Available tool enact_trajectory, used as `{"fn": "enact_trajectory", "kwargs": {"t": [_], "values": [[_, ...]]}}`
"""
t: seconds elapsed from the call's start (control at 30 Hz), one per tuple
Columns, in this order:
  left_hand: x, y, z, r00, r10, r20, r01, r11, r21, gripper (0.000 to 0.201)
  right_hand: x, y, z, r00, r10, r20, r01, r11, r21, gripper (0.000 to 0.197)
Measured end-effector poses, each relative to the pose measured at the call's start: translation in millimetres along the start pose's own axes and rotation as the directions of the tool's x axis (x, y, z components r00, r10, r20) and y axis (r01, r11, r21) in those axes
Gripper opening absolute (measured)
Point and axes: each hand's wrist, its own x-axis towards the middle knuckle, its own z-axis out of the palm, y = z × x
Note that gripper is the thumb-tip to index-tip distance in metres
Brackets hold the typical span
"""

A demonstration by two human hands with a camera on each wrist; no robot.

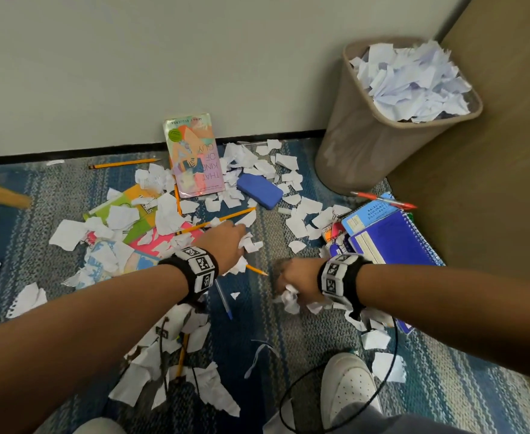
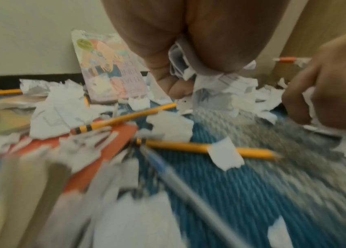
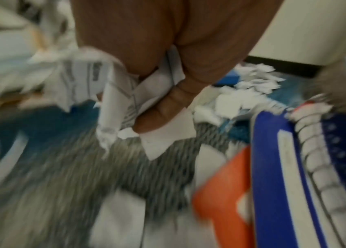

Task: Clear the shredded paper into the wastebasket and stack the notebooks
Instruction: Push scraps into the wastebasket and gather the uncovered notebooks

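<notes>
Shredded paper (image 1: 257, 170) litters the carpet (image 1: 257, 324) from the wall edge to my feet. My left hand (image 1: 226, 242) clutches a wad of scraps; my right hand (image 1: 298, 277) clenches another. More fills the wastebasket (image 1: 360, 133) in the corner, with the notebooks (image 1: 392, 239) just beside it.

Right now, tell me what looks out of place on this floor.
Torn paper scraps litter the carpet, mixed with pencils and a paperback propped against the wall. The wastebasket is already heaped above its rim. Both the left hand and right hand grip scraps.
</notes>
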Motion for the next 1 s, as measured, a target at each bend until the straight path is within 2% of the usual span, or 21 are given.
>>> {"fn": "enact_trajectory", "kwargs": {"t": [0.07, 0.13, 0.23, 0.33, 0.4, 0.43, 0.47, 0.53, 0.57, 0.6, 0.63, 0.67, 0.73, 0.8, 0.9, 0.97, 1.0], "values": [[10.4, -1.1, -17.9, 0.998, -0.021, -0.064, 0.018, 0.999, -0.049, 0.033, -4.1, 16.1, -24.5, 0.984, 0.092, -0.155, -0.064, 0.981, 0.181, 0.025], [23.4, -1.3, -42.8, 0.986, -0.051, -0.157, 0.036, 0.994, -0.101, 0.034, -15.1, 35.3, -57.9, 0.930, 0.204, -0.306, -0.087, 0.931, 0.356, 0.029], [45.2, 0.2, -89.2, 0.932, -0.079, -0.354, 0.027, 0.988, -0.150, 0.032, -45.9, 60.0, -113.0, 0.784, 0.350, -0.512, 0.008, 0.820, 0.572, 0.020], [67.5, 11.1, -142.1, 0.831, -0.083, -0.550, -0.023, 0.983, -0.183, 0.025, -85.7, 88.1, -164.8, 0.619, 0.485, -0.618, 0.207, 0.659, 0.723, 0.028], [82.0, 27.4, -178.3, 0.752, -0.071, -0.655, -0.073, 0.979, -0.189, 0.024, -113.6, 111.0, -189.4, 0.450, 0.592, -0.668, 0.322, 0.590, 0.740, 0.027], [88.1, 36.8, -194.1, 0.718, -0.063, -0.694, -0.103, 0.975, -0.195, 0.023, -125.0, 122.6, -197.1, 0.342, 0.640, -0.687, 0.347, 0.594, 0.726, 0.024], [95.1, 49.5, -209.9, 0.683, -0.049, -0.729, -0.140, 0.970, -0.197, 0.022, -137.0, 136.4, -202.9, 0.220, 0.683, -0.697, 0.318, 0.625, 0.713, 0.023], [109.5, 77.3, -237.5, 0.626, -0.006, -0.780, -0.220, 0.958, -0.184, 0.021, -156.1, 161.5, -204.5, -0.004, 0.709, -0.705, 0.133, 0.699, 0.703, 0.023], [116.7, 93.1, -249.9, 0.601, 0.024, -0.799, -0.258, 0.952, -0.165, 0.021, -160.9, 175.1, -200.3, -0.079, 0.706, -0.704, 0.038, 0.708, 0.705, 0.020], [123.9, 109.9, -261.5, 0.582, 0.057, -0.811, -0.290, 0.946, -0.142, 0.022, -163.7, 186.4, -195.3, -0.117, 0.706, -0.698, -0.039, 0.699, 0.714, 0.020], [130.5, 126.5, -271.0, 0.571, 0.083, -0.817, -0.315, 0.941, -0.124, 0.022, -162.4, 197.7, -186.8, -0.100, 0.729, -0.678, -0.131, 0.665, 0.735, 0.027], [137.2, 143.0, -279.0, 0.566, 0.110, -0.817, -0.335, 0.936, -0.106, 0.022, -157.3, 207.6, -176.1, -0.033, 0.768, -0.640, -0.239, 0.615, 0.751, 0.036], [151.4, 173.3, -289.5, 0.575, 0.173, -0.800, -0.359, 0.932, -0.057, 0.022, -145.6, 219.0, -154.5, 0.150, 0.842, -0.518, -0.446, 0.525, 0.725, 0.055], [164.3, 194.2, -290.9, 0.622, 0.247, -0.743, -0.351, 0.936, 0.018, 0.024, -138.0, 218.7, -144.0, 0.295, 0.847, -0.443, -0.580, 0.527, 0.622, 0.065], [192.4, 208.7, -271.8, 0.766, 0.311, -0.563, -0.300, 0.947, 0.115, 0.028, -135.3, 214.8, -149.9, 0.437, 0.821, -0.368, -0.642, 0.571, 0.512, 0.077], [209.7, 210.7, -250.9, 0.882, 0.302, -0.363, -0.247, 0.950, 0.189, 0.032, -130.3, 216.2, -153.0, 0.531, 0.791, -0.305, -0.613, 0.607, 0.506, 0.075], [215.9, 210.4, -240.9, 0.926, 0.280, -0.254, -0.225, 0.948, 0.227, 0.034, -127.4, 217.7, -153.0, 0.562, 0.778, -0.281, -0.596, 0.616, 0.515, 0.070]]}}
